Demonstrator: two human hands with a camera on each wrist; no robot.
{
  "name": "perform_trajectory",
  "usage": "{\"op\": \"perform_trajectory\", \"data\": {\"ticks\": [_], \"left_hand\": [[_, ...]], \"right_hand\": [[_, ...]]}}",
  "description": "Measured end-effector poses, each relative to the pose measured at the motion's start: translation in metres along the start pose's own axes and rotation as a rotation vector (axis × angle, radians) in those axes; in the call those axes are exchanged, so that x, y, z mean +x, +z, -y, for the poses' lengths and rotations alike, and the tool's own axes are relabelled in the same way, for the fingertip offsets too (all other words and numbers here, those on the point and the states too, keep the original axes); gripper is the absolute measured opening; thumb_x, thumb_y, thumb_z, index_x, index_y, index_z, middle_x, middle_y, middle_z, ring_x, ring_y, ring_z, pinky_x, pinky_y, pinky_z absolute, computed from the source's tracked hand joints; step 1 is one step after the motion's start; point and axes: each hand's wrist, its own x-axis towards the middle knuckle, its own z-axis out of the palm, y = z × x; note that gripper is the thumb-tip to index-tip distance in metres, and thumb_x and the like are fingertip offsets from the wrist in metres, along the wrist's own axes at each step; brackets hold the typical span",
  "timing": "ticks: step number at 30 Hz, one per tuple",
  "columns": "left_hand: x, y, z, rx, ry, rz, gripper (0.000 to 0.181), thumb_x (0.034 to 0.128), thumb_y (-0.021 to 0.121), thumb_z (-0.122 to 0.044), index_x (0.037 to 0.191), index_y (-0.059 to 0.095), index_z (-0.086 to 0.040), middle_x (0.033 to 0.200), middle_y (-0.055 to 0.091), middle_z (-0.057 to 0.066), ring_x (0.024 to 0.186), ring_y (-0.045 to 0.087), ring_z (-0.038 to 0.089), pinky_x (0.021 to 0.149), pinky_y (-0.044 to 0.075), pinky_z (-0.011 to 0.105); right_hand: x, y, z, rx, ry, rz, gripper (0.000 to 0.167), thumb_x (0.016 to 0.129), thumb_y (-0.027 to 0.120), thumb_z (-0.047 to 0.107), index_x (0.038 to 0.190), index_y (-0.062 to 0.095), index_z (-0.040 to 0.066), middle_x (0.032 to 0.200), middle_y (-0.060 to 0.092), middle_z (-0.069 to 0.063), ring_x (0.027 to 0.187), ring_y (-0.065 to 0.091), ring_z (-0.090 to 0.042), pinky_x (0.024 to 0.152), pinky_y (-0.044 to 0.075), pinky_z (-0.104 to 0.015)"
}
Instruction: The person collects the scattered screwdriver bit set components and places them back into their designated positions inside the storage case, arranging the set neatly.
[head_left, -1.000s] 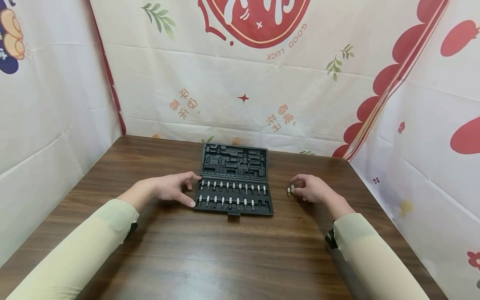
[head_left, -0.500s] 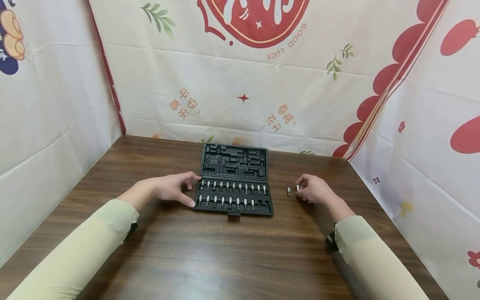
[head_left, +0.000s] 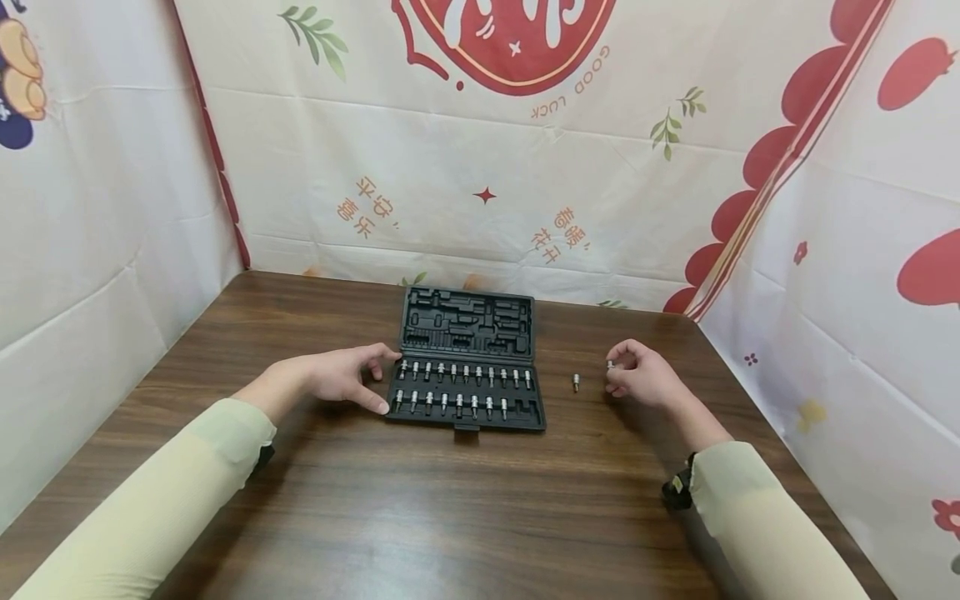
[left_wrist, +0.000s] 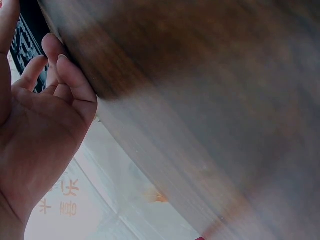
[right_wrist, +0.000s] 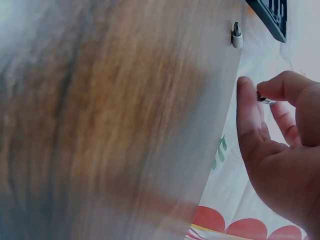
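An open black socket case (head_left: pixel 466 421) lies on the table with two rows of silver bit sockets in its lower half. At the right end of the front row its slots are bare. My left hand (head_left: pixel 341 377) is spread along the left side, thumb at the front corner and index finger near the hinge. To the right of the case, my right hand (head_left: pixel 647 377) pinches a small bit socket (right_wrist: pixel 269 101) between thumb and fingers; the fingers partly cover it. Another bit socket (head_left: pixel 576 382) stands or lies on the table between that hand and the case; in the right wrist view its dark tip shows.
The brown wooden table (head_left: pixel 420 517) reaches back to a printed cloth wall (head_left: pixel 450 150), with more cloth on both sides. The case's lid (head_left: pixel 468 323), with moulded recesses, is folded back toward that wall.
My right hand has drawn away to the right with the bit socket pinched in it, leaving the other one where it was. The left hand and case have stayed put.
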Motion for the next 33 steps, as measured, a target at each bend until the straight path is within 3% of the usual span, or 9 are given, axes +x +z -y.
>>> {"op": "perform_trajectory", "data": {"ticks": [6,12,17,23,28,33], "left_hand": [[-0.001,0.0,0.001,-0.006,0.009,0.004,0.097,0.0896,0.093,-0.04,0.165,0.041,-0.012,0.134,0.06,0.017,0.097,0.061,0.022,0.092,0.048,0.038],[0.0,0.0,0.001,-0.005,0.0,0.004,0.096,0.0894,0.093,-0.042,0.165,0.041,-0.013,0.134,0.06,0.017,0.103,0.062,0.024,0.095,0.048,0.04],[-0.001,-0.001,0.0,-0.005,-0.01,0.002,0.096,0.0896,0.093,-0.043,0.165,0.042,-0.013,0.134,0.06,0.016,0.109,0.061,0.025,0.098,0.047,0.041],[-0.003,-0.002,-0.001,-0.01,-0.014,0.006,0.096,0.0901,0.092,-0.043,0.166,0.04,-0.013,0.135,0.059,0.017,0.098,0.062,0.023,0.094,0.048,0.039],[-0.001,0.0,-0.002,-0.013,-0.007,0.006,0.095,0.0904,0.092,-0.041,0.165,0.042,-0.012,0.134,0.06,0.017,0.103,0.062,0.023,0.096,0.048,0.04],[0.0,0.0,-0.001,-0.009,-0.008,0.005,0.094,0.0903,0.092,-0.041,0.165,0.042,-0.012,0.134,0.06,0.017,0.105,0.062,0.023,0.098,0.048,0.04]], "right_hand": [[-0.004,0.001,0.001,0.144,-0.013,0.034,0.027,0.111,0.06,0.007,0.133,0.047,-0.002,0.115,0.074,-0.026,0.089,0.075,-0.016,0.078,0.064,-0.034],[-0.005,0.006,0.005,0.277,-0.067,0.025,0.034,0.109,0.065,0.003,0.137,0.045,-0.003,0.109,0.073,-0.02,0.093,0.08,-0.013,0.087,0.066,-0.035],[-0.006,0.007,0.012,0.333,-0.093,0.038,0.035,0.108,0.066,0.002,0.137,0.047,-0.004,0.117,0.071,-0.022,0.099,0.08,-0.012,0.092,0.065,-0.037],[-0.008,0.01,0.021,0.334,-0.114,0.074,0.045,0.105,0.069,0.001,0.142,0.044,-0.007,0.127,0.067,-0.029,0.103,0.081,-0.017,0.093,0.065,-0.038],[-0.01,0.016,0.028,0.294,-0.13,0.066,0.05,0.105,0.073,0.007,0.144,0.045,-0.008,0.122,0.072,-0.02,0.101,0.079,-0.018,0.086,0.066,-0.036],[-0.013,0.02,0.036,0.24,-0.132,0.032,0.049,0.105,0.077,0.014,0.143,0.051,-0.001,0.112,0.073,-0.01,0.096,0.078,-0.021,0.082,0.066,-0.037]]}}
